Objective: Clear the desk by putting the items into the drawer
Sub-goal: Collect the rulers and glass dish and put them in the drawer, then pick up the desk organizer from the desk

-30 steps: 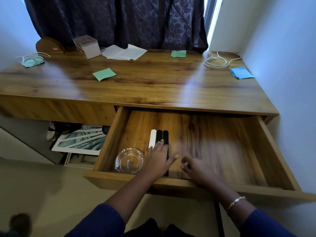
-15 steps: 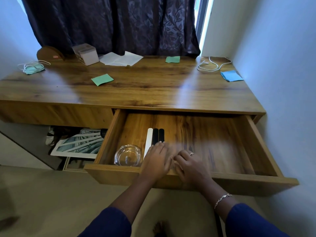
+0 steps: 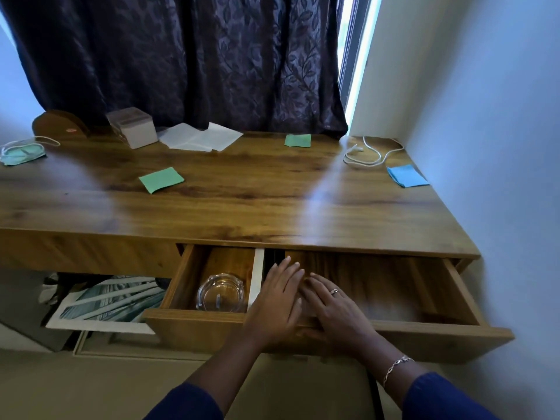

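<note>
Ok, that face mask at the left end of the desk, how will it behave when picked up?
Probably floppy: the mask looks like thin fabric lying flat on the desk. Likely very light, so a pinch should lift it. Its white loops sprawl loose and may dangle and catch on the drawer front.

Curtain: dark, leaf-patterned, far beyond the left hand.
Picture: teal-striped, left of that hand.
</note>
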